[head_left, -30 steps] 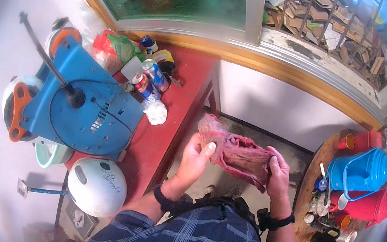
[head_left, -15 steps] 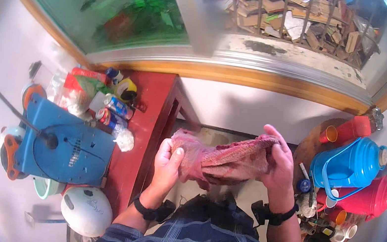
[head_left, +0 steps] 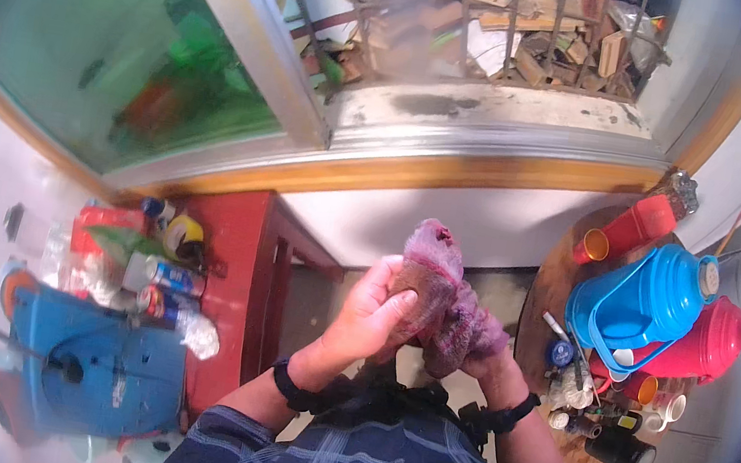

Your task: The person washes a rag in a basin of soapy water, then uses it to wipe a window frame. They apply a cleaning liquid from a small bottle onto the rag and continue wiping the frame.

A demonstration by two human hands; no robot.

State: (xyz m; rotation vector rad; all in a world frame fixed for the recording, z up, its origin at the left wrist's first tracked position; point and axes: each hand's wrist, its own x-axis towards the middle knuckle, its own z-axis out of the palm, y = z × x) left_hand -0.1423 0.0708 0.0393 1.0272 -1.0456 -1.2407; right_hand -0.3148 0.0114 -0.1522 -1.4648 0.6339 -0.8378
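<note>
A pinkish-purple cloth point(head_left: 443, 309), textured like a towel, is bunched up in front of my body. My left hand point(head_left: 370, 313) grips it from the left, thumb lying across the front. One end of the cloth stands up above the left fingers, and a fold hangs down in the middle. On the other side my right hand point(head_left: 491, 357) is closed around the cloth; its fingers are mostly hidden under the folds. Both wrists wear black bands.
A red wooden table point(head_left: 222, 296) at left holds cans and bags, beside a blue plastic appliance point(head_left: 95, 373). At right a round wooden table point(head_left: 544, 301) carries a blue thermos point(head_left: 639, 296), a red thermos point(head_left: 709, 340), cups and jars. A barred window point(head_left: 461, 140) lies ahead.
The cloth, stretched wide between my hands before, is now bunched up. My hands have come closer together, the left rising and the right dropping. The view has turned.
</note>
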